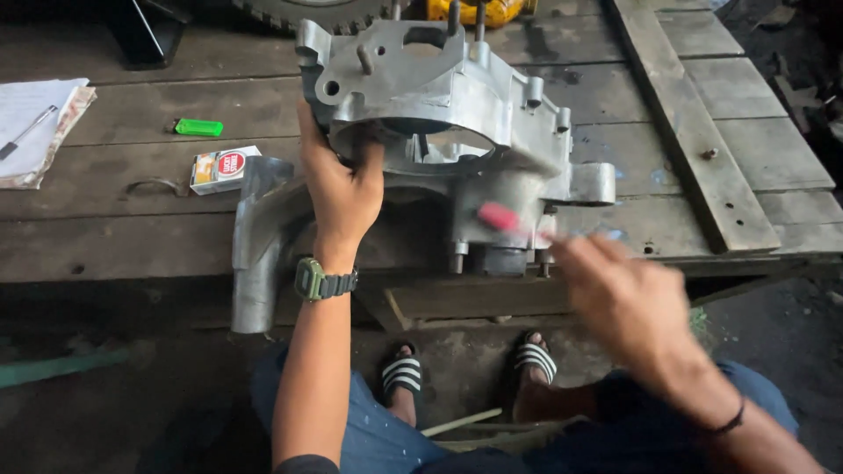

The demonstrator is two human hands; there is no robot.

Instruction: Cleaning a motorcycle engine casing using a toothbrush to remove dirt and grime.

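One grey cast-metal engine casing [457, 114] stands tilted on the edge of a dark plank bench [132, 237]. The left hand [341, 189] grips the casing's near left rim, thumb hooked over the edge of the big round opening and fingers wrapped behind it; a green watch [314, 279] sits on that wrist. The right hand [625, 294] is blurred, just below and to the right of the casing, fingers drawn together on a thin tool with one red handle [499, 216], whose red end lies against the casing's lower front; how tightly it pinches I cannot tell. Four studs stick up from the casing's top, far beyond the left hand. Just left of the left hand lies one curved grey metal cover [259, 237], hanging over the bench edge. Further left: one small red-and-white carton [221, 168], one green lighter [198, 127], one stack of papers [39, 123] with one pen [26, 133]. Below both hands, two feet in striped sandals [402, 376]
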